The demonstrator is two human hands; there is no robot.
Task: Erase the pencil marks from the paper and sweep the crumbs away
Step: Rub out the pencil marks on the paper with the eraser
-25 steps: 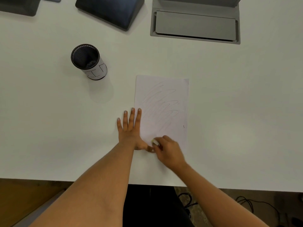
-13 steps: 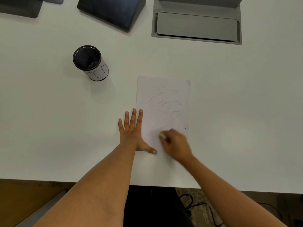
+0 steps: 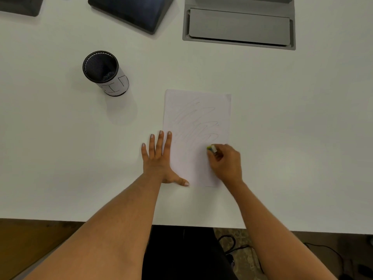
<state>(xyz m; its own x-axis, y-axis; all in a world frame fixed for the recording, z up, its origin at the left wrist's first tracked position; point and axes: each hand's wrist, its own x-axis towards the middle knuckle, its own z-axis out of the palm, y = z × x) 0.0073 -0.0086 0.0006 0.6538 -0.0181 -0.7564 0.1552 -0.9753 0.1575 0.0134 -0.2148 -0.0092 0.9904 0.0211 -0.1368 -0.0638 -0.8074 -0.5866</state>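
A white sheet of paper (image 3: pixel 196 110) lies on the white table (image 3: pixel 282 128), with faint grey pencil scribbles (image 3: pixel 198 124) across its upper half. My left hand (image 3: pixel 159 158) lies flat, fingers spread, on the paper's left edge with the thumb across its lower part. My right hand (image 3: pixel 227 162) rests on the paper's right side, shut on a small pale eraser (image 3: pixel 212 148) whose tip touches the sheet just below the scribbles. No crumbs can be made out.
A black mesh pen cup (image 3: pixel 105 72) stands to the upper left of the paper. At the back are a dark tablet (image 3: pixel 131 9), another dark device (image 3: pixel 20 6) and a grey cable hatch (image 3: pixel 239 27). The table's near edge (image 3: pixel 181 225) runs close under my forearms.
My right hand has carried the eraser from the paper's lower left corner, beside my left thumb, up and to the right across the sheet. My left hand has stayed flat.
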